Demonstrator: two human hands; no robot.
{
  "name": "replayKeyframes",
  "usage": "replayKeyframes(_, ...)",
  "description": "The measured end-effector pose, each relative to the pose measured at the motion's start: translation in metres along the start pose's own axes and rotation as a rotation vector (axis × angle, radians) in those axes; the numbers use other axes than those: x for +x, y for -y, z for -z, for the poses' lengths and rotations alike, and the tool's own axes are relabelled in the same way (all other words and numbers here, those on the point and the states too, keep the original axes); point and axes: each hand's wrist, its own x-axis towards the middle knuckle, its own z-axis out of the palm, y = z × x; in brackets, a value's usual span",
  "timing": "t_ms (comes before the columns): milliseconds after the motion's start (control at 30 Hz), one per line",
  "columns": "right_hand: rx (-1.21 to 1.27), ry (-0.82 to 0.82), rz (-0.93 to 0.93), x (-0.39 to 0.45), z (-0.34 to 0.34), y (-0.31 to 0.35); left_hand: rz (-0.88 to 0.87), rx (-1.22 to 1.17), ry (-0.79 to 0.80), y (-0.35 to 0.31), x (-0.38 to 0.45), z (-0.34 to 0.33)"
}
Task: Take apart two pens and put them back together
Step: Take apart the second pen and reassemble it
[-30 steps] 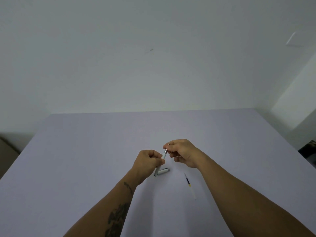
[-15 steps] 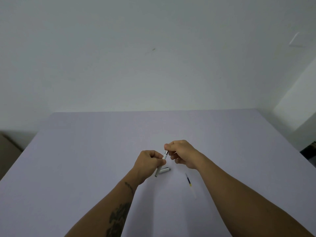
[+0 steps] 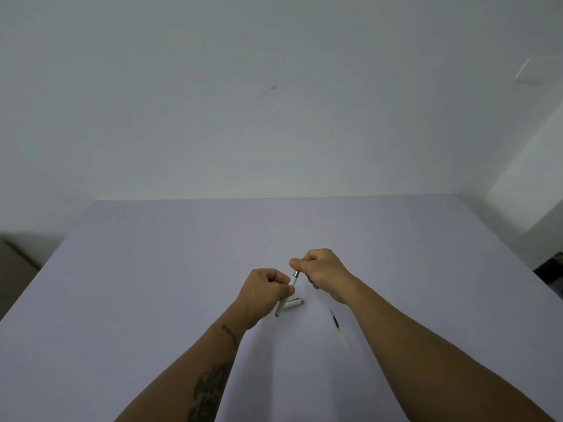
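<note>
Both hands hold one white pen (image 3: 293, 281) slanted above the table. My left hand (image 3: 264, 292) grips its white barrel, whose dark lower end sticks out below the fist. My right hand (image 3: 323, 271) pinches the pen's upper end, just above a silver ring. A short white pen piece with a grey end (image 3: 293, 303) lies on the table under the hands. A thin ink refill (image 3: 338, 328), dark and yellow at the top and clear below, lies on the table to the right, beside my right forearm.
The pale lilac table (image 3: 152, 284) runs back to a plain white wall. A brown box (image 3: 15, 266) stands off the left edge and dark objects (image 3: 553, 269) off the right edge.
My hands have barely moved; the right hand has shifted slightly along the pen's upper end. The piece and refill on the table lie where they were.
</note>
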Motion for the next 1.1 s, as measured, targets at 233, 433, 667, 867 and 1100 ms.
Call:
replayKeyframes(233, 0.252, 0.176, -0.122, -0.002, 0.007, 0.002, -0.001, -0.003, -0.013, -0.001, 0.001, 0.001)
replayKeyframes(433, 0.200, 0.082, -0.096, 0.002, 0.004, -0.001, -0.002, 0.012, -0.020, -0.002, 0.003, 0.000)
replayKeyframes(667, 0.120, 0.075, -0.114, 0.002, 0.002, 0.000, -0.003, 0.031, -0.007, -0.002, 0.004, 0.000)
replayKeyframes(867, 0.227, 0.142, -0.115, 0.003, 0.007, -0.001, 0.011, 0.029, -0.010, 0.000, 0.006, 0.001)
replayKeyframes(1100, 0.088, 0.005, -0.046, 0.006, -0.007, -0.005, -0.012, 0.052, -0.054, 0.001, 0.006, -0.001)
